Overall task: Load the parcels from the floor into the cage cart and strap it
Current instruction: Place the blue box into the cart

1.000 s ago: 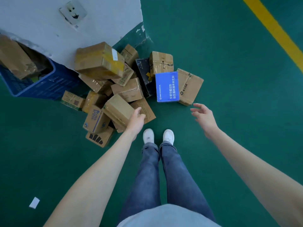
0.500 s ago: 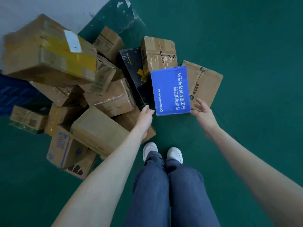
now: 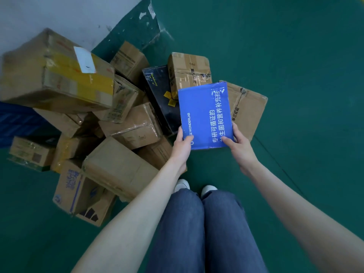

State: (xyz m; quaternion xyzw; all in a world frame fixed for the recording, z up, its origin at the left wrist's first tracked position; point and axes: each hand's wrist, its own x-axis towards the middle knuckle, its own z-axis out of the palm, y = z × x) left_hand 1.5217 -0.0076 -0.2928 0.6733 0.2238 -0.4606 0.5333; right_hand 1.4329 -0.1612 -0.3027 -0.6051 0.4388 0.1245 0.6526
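Both hands clasp one blue parcel [image 3: 204, 115] at its near corners: left hand [image 3: 182, 143] and right hand [image 3: 237, 143], thumbs on top. It lies at the heap's near right edge, over a black box [image 3: 157, 91] and two brown cartons, one behind [image 3: 189, 70], one right [image 3: 247, 107]. Left of it, roughly ten more cartons crowd together, the largest [image 3: 57, 73] yellow-taped, on the green floor [image 3: 295, 56].
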